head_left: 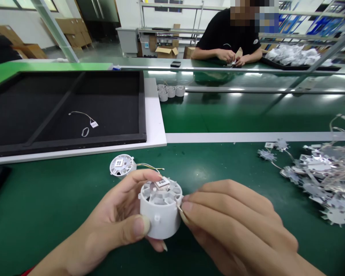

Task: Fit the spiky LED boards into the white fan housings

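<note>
My left hand wraps round a white round plastic housing, its thumb on the side wall and a fingertip at the top edge. On the housing's spoked top sits a small square label-like piece with a printed code. My right hand is closed at the housing's right side, pinching a thin pale wire at the rim. Just behind my left hand stands a similar white housing, with thin wires trailing from it to the right.
A black divided tray at the left holds a small wired piece and a loose ring. Several white housings stand farther back. Silvery star-shaped parts with wires are heaped at the right. A person works across the bench.
</note>
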`<state>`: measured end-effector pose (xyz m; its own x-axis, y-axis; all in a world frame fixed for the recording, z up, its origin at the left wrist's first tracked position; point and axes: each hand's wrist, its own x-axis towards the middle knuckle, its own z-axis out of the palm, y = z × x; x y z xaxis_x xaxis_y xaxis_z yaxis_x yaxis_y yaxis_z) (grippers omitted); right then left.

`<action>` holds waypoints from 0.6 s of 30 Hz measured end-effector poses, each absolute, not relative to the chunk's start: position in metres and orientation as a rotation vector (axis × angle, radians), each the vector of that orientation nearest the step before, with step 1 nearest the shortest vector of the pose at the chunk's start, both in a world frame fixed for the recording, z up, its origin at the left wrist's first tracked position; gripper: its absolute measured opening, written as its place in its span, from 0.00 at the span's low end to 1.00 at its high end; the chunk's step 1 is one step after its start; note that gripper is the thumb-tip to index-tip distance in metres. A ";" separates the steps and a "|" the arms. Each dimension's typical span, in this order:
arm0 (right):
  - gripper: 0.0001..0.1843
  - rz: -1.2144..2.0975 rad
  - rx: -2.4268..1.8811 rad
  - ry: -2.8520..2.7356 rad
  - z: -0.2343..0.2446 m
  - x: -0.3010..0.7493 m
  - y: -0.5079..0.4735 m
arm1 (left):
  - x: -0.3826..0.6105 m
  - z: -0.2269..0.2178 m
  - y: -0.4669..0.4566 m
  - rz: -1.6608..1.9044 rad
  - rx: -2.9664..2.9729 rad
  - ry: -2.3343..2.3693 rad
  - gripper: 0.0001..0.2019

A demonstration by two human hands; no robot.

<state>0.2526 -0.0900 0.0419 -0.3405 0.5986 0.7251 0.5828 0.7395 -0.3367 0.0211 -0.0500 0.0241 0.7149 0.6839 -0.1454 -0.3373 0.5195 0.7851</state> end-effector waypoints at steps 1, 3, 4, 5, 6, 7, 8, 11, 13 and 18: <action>0.02 0.058 -0.905 -1.980 0.040 0.252 -0.089 | 0.022 0.026 -0.050 0.642 0.779 0.488 0.20; 0.13 0.139 -0.926 -1.952 0.036 0.252 -0.086 | 0.023 0.029 -0.050 0.639 0.717 0.491 0.21; 0.21 0.181 -0.931 -1.987 0.035 0.253 -0.085 | 0.024 0.030 -0.050 0.631 0.698 0.475 0.21; 0.27 0.220 -0.927 -2.043 0.035 0.253 -0.084 | 0.024 0.030 -0.050 0.619 0.688 0.454 0.21; 0.31 0.264 -0.915 -2.102 0.035 0.254 -0.084 | 0.023 0.030 -0.049 0.604 0.680 0.431 0.21; 0.32 0.309 -0.901 -2.149 0.035 0.254 -0.083 | 0.023 0.029 -0.048 0.587 0.674 0.408 0.21; 0.32 0.355 -0.895 -2.174 0.035 0.254 -0.083 | 0.022 0.028 -0.047 0.568 0.670 0.386 0.22; 0.30 0.395 -0.913 -2.105 0.035 0.250 -0.085 | 0.022 0.025 -0.045 0.507 0.656 0.364 0.23; 0.26 0.343 -0.934 -2.028 0.034 0.246 -0.086 | 0.024 0.026 -0.046 0.506 0.657 0.391 0.23; 0.13 0.231 -0.921 -2.007 0.035 0.245 -0.084 | 0.026 0.028 -0.050 0.574 0.704 0.464 0.20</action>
